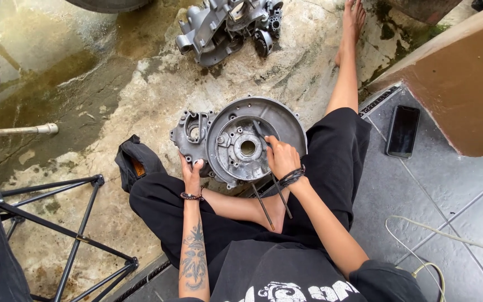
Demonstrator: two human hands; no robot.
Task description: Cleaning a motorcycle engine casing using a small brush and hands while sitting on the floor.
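A round grey metal engine casing stands tilted on the wet concrete between my legs. My left hand grips its lower left edge and steadies it. My right hand is closed around a thin dark metal tool whose tip lies inside the casing's round recess, near the central hole. Two thin dark rods lie across my lap below the right wrist. Both wrists carry dark bracelets.
A second grey engine block lies on the concrete farther ahead. A black phone rests on the grey tiles at right, beside a brown wall. A black folding metal frame stands at left, a pale pipe beyond it. A white cable loops at lower right.
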